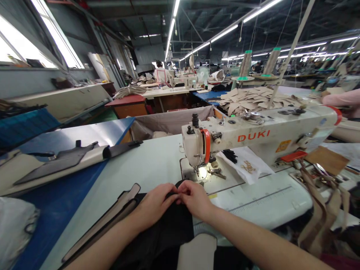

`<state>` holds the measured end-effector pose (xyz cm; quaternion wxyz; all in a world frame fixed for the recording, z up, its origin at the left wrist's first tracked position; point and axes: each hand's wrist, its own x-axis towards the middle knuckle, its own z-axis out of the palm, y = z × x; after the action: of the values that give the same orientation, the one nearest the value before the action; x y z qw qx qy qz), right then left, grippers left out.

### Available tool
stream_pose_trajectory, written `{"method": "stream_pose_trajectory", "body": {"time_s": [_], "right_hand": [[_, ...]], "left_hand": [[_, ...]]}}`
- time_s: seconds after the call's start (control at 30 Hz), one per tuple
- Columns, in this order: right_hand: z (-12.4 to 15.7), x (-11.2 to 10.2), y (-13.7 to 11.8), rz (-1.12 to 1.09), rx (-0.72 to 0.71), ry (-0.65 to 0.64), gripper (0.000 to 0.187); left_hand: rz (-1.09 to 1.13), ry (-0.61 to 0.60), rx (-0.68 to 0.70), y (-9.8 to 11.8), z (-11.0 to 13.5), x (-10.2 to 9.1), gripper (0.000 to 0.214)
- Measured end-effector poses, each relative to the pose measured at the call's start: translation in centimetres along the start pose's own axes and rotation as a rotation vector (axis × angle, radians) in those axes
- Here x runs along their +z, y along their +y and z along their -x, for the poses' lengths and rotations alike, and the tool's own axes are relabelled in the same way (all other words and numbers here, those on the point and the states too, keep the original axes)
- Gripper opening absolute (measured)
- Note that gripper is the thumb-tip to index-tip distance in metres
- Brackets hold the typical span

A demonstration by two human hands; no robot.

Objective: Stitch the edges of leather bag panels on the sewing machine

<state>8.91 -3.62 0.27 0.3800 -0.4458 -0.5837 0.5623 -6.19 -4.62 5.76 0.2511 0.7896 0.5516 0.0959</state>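
Both my hands meet over a piece of black fabric (171,225), just in front of the sewing machine (253,131). My left hand (156,200) pinches the fabric's far edge between thumb and fingers. Right beside it, my right hand (194,197) grips the same edge, its fingertips close to the left thumb. The machine's lit needle area (201,173) lies a little beyond my fingers. Under my left forearm rest beige strips with dark edging (112,217). A pale beige panel (197,252) lies over the lower part of the black cloth.
On the blue table (84,187) at left lie beige and black pieces (67,161). A white sheet (253,165) beside the machine bears small gold-coloured parts and black strips. Beige straps (320,210) hang at right. A pile of cut pieces (253,99) and thread cones (245,65) stand behind.
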Motion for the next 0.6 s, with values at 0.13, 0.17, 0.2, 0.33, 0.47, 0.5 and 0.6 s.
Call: {"method": "stream_pose_trajectory", "body": {"time_s": [0.13, 0.17, 0.2, 0.33, 0.47, 0.5, 0.6], "right_hand": [[-0.3, 0.4, -0.2, -0.024, 0.064, 0.019, 0.012], [-0.1, 0.4, -0.5, -0.011, 0.071, 0.034, 0.013], [0.3, 0.1, -0.9, 0.016, 0.064, 0.051, 0.014], [3.6, -3.7, -3.0, 0.269, -0.164, 0.102, 0.024], [6.1, -12.6, -4.6, 0.696, -0.267, 0.189, 0.018], [6.0, -15.1, -4.7, 0.886, -0.193, 0.244, 0.020], [4.2, -21.2, -4.4, 1.203, 0.022, 0.315, 0.023]], "left_hand": [[0.074, -0.053, -0.071, 0.3, -0.5, -0.1, 0.024], [0.087, -0.055, -0.079, 0.2, -0.6, -0.1, 0.024], [0.096, -0.049, -0.088, 0.0, -0.8, -0.1, 0.025], [0.118, 0.001, -0.107, -1.1, -1.4, 0.3, 0.030], [0.086, 0.033, -0.154, -1.4, -1.9, 0.7, 0.029], [0.076, 0.046, -0.169, -1.3, -2.0, 0.8, 0.027], [0.053, 0.089, -0.186, -1.0, -2.1, 0.8, 0.023]]}}
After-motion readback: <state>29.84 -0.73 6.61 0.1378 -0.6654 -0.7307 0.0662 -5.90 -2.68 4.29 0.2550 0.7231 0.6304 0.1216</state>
